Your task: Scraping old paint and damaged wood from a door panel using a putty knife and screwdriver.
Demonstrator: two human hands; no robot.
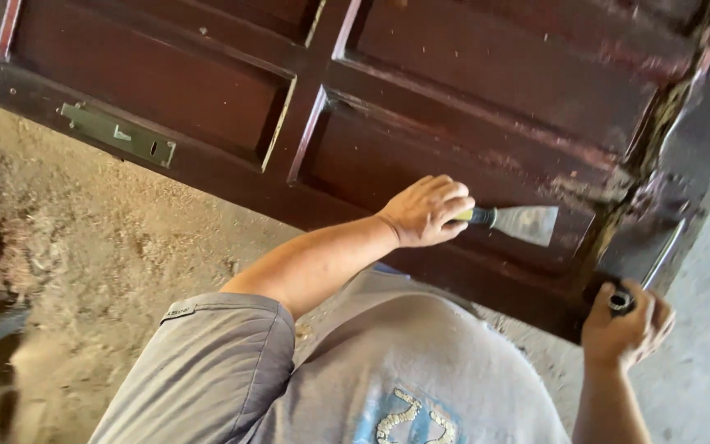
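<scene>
Scraping step in hand. Left hand (425,211), grip closed round the putty knife (513,222), blade flat on the dark red panelled door (166,82). Right hand (624,322) grips a dark cylindrical tool (620,300) at the door's edge. Next stroke likely needs steady, shallow pressure.

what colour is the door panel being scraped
Dark reddish-brown, worn paler in patches, on the door under the scraper held by the left hand; only the head view shows it.

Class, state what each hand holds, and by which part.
Left hand: scraper, by its handle. Right hand: a dark round object, gripped around it; what it is cannot be told.
</scene>
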